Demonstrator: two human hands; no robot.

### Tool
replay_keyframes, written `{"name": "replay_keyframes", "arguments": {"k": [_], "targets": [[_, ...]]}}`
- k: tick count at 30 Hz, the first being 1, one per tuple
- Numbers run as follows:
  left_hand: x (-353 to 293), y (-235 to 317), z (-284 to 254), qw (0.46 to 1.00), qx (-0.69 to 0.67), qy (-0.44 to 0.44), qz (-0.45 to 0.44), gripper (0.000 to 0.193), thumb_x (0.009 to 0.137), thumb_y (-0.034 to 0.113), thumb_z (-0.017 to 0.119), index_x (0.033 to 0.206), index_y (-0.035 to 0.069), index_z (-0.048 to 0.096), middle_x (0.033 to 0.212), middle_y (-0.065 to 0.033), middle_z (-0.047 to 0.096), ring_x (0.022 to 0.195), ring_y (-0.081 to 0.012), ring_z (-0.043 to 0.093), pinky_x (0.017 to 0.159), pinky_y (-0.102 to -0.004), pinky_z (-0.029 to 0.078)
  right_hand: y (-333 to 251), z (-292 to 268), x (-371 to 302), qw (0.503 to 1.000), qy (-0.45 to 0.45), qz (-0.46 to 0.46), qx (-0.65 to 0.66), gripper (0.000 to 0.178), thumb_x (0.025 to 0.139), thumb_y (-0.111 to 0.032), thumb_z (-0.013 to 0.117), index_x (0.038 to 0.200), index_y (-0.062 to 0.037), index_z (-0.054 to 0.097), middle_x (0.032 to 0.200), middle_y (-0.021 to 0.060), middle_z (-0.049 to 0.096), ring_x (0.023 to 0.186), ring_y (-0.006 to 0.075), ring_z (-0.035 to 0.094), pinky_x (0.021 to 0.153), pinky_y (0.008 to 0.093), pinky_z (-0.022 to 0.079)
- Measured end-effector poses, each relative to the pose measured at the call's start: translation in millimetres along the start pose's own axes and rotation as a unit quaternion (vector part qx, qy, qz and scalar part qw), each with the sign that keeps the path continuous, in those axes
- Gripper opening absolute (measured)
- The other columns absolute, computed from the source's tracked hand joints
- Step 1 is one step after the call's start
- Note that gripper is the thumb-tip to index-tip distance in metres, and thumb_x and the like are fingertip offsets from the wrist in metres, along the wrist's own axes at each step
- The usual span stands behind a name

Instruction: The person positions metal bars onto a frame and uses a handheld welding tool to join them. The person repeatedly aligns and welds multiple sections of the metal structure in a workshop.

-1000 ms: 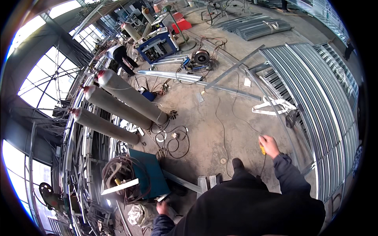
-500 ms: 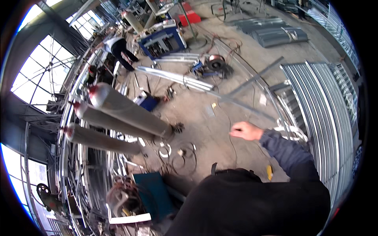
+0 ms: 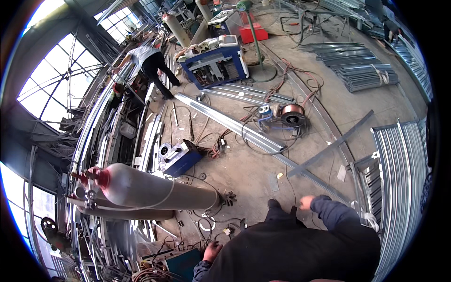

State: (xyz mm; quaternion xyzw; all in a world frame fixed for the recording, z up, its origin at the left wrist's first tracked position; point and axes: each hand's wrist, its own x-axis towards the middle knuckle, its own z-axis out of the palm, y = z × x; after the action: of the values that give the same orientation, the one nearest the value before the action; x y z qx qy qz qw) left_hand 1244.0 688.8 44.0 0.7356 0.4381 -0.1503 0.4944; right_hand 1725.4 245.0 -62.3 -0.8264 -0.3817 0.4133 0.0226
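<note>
My right hand [image 3: 307, 202] hangs over the concrete floor in front of me, its fingers curled in and nothing visible in them. Low at my left side, my left hand [image 3: 213, 251] is near a teal box [image 3: 184, 263] and loose cables; its fingers are too small and dark to read. Tall grey gas cylinders with red tops stand to my left, the nearest cylinder [image 3: 155, 188] having a hose across it. One of my dark shoes [image 3: 276, 207] shows below my body.
A blue welding machine [image 3: 213, 66] stands ahead, with a smaller blue unit [image 3: 181, 157] nearer. Long metal profiles [image 3: 230, 124] and a wire spool [image 3: 292, 115] lie on the floor. Stacked metal panels [image 3: 399, 174] are at right. A person [image 3: 152, 66] bends over the left-hand racks.
My view has shifted, and the cylinders appear lower and closer. My left hand has come into view. My right hand has drawn back toward my body, its fingers more curled.
</note>
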Motion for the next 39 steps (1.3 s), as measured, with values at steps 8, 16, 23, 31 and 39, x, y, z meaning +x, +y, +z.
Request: {"name": "replay_keyframes", "arguments": {"k": [8, 16, 23, 31, 39], "targets": [[27, 5, -41, 0.982, -0.138, 0.032, -0.128, 0.059, 0.097, 0.032, 0.081, 0.14, -0.005, 0.066, 0.132, -0.016, 0.076, 0.123, -0.0251, 0.07, 0.106, -0.0357, 0.053, -189, -402, 172, 0.945, 0.21, -0.139, 0.207, 0.046, 0.099, -0.041, 0.071, 0.126, -0.0047, 0.072, 0.113, 0.017, 0.079, 0.106, 0.0365, 0.075, 0.091, 0.0461, 0.059], [233, 96, -81, 0.995, -0.05, -0.024, -0.078, 0.059, 0.102, 0.043, 0.073, 0.137, -0.005, 0.069, 0.13, -0.0193, 0.076, 0.122, -0.0247, 0.071, 0.104, -0.0365, 0.054, -268, -499, 324, 0.922, 0.055, -0.281, 0.262, 0.048, 0.106, -0.041, 0.069, 0.134, -0.0014, 0.069, 0.116, 0.0164, 0.078, 0.106, 0.0296, 0.075, 0.092, 0.0414, 0.058], [411, 172, -201, 0.983, -0.169, -0.002, -0.078, 0.057, 0.102, 0.041, 0.072, 0.136, -0.004, 0.069, 0.127, -0.0185, 0.075, 0.119, -0.0245, 0.07, 0.101, -0.0368, 0.054, -216, -503, 458, 0.985, 0.083, -0.112, 0.101, 0.049, 0.099, -0.047, 0.071, 0.125, -0.0061, 0.075, 0.117, 0.022, 0.077, 0.111, 0.0418, 0.073, 0.096, 0.0497, 0.057], [597, 324, -417, 0.951, -0.294, 0.093, 0.015, 0.054, 0.102, 0.039, 0.071, 0.136, -0.003, 0.069, 0.124, -0.0176, 0.074, 0.114, -0.0242, 0.069, 0.098, -0.0371, 0.054, -124, -471, 563, 0.993, 0.012, 0.1, 0.063, 0.035, 0.083, -0.04, 0.081, 0.107, -0.0146, 0.084, 0.116, 0.0158, 0.08, 0.103, 0.0365, 0.076, 0.095, 0.0474, 0.058], [737, 521, -531, 0.939, -0.313, 0.082, 0.119, 0.05, 0.103, 0.037, 0.07, 0.135, -0.001, 0.068, 0.12, -0.0167, 0.074, 0.11, -0.0239, 0.069, 0.094, -0.0374, 0.054, -211, -621, 775, 0.992, 0.122, -0.036, 0.015, 0.035, 0.071, -0.009, 0.069, 0.099, -0.0226, 0.085, 0.105, 0.0104, 0.078, 0.122, 0.0335, 0.063, 0.106, 0.0478, 0.047]]}}
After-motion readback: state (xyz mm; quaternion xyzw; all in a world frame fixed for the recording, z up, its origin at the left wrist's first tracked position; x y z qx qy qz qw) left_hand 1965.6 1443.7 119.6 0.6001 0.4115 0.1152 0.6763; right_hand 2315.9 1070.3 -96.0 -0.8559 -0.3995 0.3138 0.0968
